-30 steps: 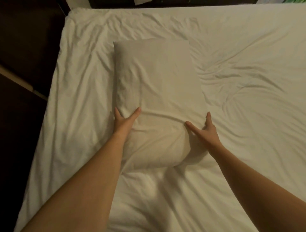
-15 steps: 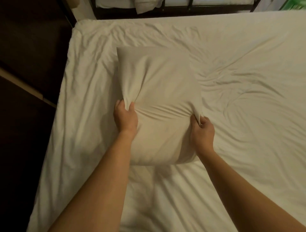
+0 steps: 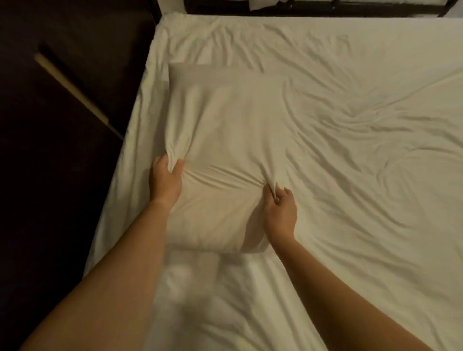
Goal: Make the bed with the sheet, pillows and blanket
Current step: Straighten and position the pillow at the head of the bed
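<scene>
A white pillow point(image 3: 230, 130) lies lengthwise on the left half of the bed, on top of a wrinkled white sheet point(image 3: 363, 175). My left hand point(image 3: 165, 181) grips a bunch of the pillowcase at the pillow's left side. My right hand point(image 3: 280, 209) pinches a fold of the pillowcase at the pillow's right side. The cloth is pulled tight in creases between the two hands. No blanket is in view.
The bed's left edge point(image 3: 135, 130) drops to a dark floor point(image 3: 50, 175), where a pale wooden strip point(image 3: 72, 87) runs diagonally. A dark bed frame point(image 3: 313, 6) lines the far end, with a bit of white cloth point(image 3: 260, 3) hanging on it.
My hands went from lying flat and open on the pillow to gripping its case on both sides. The pillow has shifted slightly toward the bed's left edge and the view has moved closer.
</scene>
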Tool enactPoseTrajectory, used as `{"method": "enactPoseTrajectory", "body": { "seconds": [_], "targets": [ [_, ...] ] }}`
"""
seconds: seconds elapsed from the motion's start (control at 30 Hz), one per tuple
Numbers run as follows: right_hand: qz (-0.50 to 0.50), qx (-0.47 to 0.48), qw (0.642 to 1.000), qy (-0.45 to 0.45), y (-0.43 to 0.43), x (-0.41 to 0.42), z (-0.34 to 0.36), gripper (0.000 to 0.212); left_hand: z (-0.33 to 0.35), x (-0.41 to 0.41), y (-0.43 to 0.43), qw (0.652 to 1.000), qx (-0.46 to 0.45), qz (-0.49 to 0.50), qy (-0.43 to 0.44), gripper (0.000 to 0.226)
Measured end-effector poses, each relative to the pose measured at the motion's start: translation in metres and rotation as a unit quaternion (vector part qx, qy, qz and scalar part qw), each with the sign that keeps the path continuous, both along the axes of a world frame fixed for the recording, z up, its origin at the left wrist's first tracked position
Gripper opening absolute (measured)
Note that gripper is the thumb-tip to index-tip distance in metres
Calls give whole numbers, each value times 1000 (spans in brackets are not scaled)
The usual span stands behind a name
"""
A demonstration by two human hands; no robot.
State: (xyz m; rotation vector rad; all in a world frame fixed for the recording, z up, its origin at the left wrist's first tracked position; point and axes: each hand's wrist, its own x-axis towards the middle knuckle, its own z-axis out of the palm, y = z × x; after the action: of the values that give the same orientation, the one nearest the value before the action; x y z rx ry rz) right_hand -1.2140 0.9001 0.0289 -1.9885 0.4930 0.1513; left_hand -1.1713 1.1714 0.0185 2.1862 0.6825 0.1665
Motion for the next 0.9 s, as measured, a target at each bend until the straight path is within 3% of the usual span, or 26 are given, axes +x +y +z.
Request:
{"method": "enactPoseTrajectory", "body": {
  "seconds": [0.13,0.23,0.37,0.5,0.9],
  "targets": [
    [72,-98,990,64,-4,-13,-19,51,-39,-29,7,991,24,1,130,74],
    [93,-157,982,37,-4,-17,-16,65,-48,-50,-12,991,88,11,100,87],
    [187,-159,968,46,0,-12,-20,71,-52,-68,-34,982,150,-21,112,73],
    [219,-171,958,71,-6,-12,-26,75,-47,-80,-44,976,161,-37,139,64],
    [224,-206,949,78,-115,-60,71,71,49,-121,-106,952,159,-130,225,76]
  ]
}}
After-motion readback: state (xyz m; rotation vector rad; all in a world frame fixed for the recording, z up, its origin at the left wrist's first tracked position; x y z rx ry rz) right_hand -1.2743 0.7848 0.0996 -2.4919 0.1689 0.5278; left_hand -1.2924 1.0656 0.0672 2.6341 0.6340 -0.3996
